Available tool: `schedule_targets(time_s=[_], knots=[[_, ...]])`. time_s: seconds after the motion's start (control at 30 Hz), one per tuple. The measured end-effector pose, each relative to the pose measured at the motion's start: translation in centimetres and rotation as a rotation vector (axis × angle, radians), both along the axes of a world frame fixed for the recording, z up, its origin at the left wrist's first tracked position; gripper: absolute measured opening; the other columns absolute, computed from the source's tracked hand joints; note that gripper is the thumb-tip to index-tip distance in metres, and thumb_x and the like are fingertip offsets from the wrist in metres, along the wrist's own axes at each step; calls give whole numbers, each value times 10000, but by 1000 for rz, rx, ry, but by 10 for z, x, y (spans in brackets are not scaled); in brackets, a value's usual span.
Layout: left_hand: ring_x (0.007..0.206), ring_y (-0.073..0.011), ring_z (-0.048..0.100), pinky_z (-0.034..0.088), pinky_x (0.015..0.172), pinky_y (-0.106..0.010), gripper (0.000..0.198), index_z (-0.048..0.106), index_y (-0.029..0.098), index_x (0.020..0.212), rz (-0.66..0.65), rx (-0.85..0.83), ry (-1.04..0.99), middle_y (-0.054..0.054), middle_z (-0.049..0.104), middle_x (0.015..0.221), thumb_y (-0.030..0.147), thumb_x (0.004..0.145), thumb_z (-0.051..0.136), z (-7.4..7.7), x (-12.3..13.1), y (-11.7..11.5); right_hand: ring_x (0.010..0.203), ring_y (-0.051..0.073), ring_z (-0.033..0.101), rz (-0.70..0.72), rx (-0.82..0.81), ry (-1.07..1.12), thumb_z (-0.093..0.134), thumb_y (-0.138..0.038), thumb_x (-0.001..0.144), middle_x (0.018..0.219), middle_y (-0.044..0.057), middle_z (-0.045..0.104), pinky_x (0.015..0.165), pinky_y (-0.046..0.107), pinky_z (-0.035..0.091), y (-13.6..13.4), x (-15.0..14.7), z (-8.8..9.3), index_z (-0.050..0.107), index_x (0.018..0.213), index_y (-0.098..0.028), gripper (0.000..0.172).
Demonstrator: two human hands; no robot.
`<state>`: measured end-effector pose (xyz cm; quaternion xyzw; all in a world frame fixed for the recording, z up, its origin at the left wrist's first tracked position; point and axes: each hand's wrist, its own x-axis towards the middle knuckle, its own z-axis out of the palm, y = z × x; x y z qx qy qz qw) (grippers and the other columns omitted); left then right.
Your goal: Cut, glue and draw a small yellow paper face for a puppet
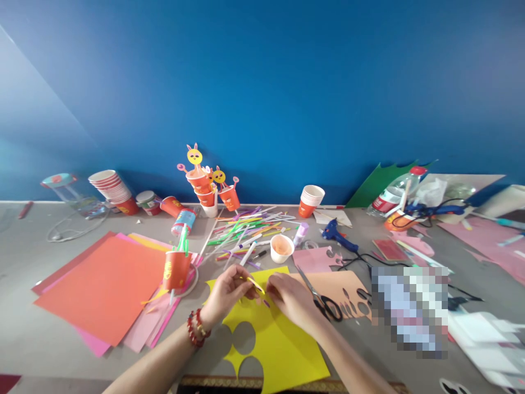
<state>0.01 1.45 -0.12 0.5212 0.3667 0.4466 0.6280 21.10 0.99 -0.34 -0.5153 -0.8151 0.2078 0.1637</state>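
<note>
My left hand (227,293), a beaded bracelet at its wrist, pinches a small yellow paper cutout (256,285) seen nearly edge-on. Close against the cutout's right side is my right hand (289,300), its fingers bent and pressed together; whatever lies between them is hidden. Below both hands spreads a yellow paper sheet (287,350) with round holes cut from its left part. A few small dark and pinkish bits show just under the fingertips, too small to name. Scissors (324,303) with black handles lie right of my right hand, on a peach paper sheet (348,282) with cut-out holes.
Ahead lie loose coloured strips (246,230), a white paper cup (281,249), a glue stick (301,233) and a blue glue gun (338,235) with a black cord. Orange paper (110,290) and an orange cup (176,271) are leftward. Decorated cups (200,183) stand by the wall.
</note>
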Motion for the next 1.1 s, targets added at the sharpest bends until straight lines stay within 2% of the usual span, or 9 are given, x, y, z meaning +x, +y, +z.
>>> schedule_targets(time_s=[0.13,0.2,0.33,0.4,0.5,0.67,0.87,1.0,1.1], knots=[[646,-179,722,591,634,-294,316,567,160,881,-1,42,52,-36,705,701,440,864,713,-7,-1,-1,821,217,665,-20,-2,69,560,-32,839,846,39,692,705,289,459,2,3,4,589,853,-209,180],[682,-178,723,592,650,-291,253,588,157,899,26,119,97,-50,704,763,394,896,676,-9,-2,-2,804,219,662,-41,44,119,538,-48,860,849,39,690,699,299,468,2,5,11,587,883,-216,177],[871,-199,714,591,735,-309,50,599,184,922,115,549,271,-92,705,955,216,944,568,-9,-10,-5,754,217,633,-20,202,251,513,-100,908,801,38,646,688,316,479,-5,6,34,581,864,-227,150],[937,-206,700,577,800,-332,83,591,203,945,129,759,349,-94,715,976,142,940,534,-7,-13,-6,749,213,629,8,234,321,500,-121,935,786,43,641,694,319,489,-12,4,46,586,864,-230,156],[937,-202,700,566,824,-339,142,575,220,999,123,913,407,-99,727,994,107,937,516,-2,-17,-9,771,215,640,46,283,402,500,-121,945,806,52,666,714,329,510,-23,1,55,610,909,-242,167],[923,-192,709,566,822,-308,196,568,227,1023,134,990,420,-92,733,1003,71,913,523,3,-18,-14,800,228,674,80,418,483,558,-62,896,851,54,713,768,367,533,-39,-2,55,634,1011,-268,248],[867,-183,710,558,806,-298,249,584,222,1045,189,1094,423,-81,737,966,41,877,556,3,-20,-19,802,225,649,126,448,556,574,7,846,889,63,687,737,375,532,-51,-3,54,644,1051,-274,355],[828,-184,706,553,772,-296,277,596,229,1066,200,1068,414,-64,732,916,31,872,577,5,-18,-18,820,211,642,56,349,591,589,-74,896,894,59,645,722,335,529,-52,-4,54,664,978,-275,230],[805,-177,691,544,753,-286,284,601,235,1051,176,990,372,-44,717,868,18,867,605,8,-13,-16,873,214,654,-7,194,682,570,-159,942,924,63,658,770,321,535,-48,-5,54,649,916,-258,130]])
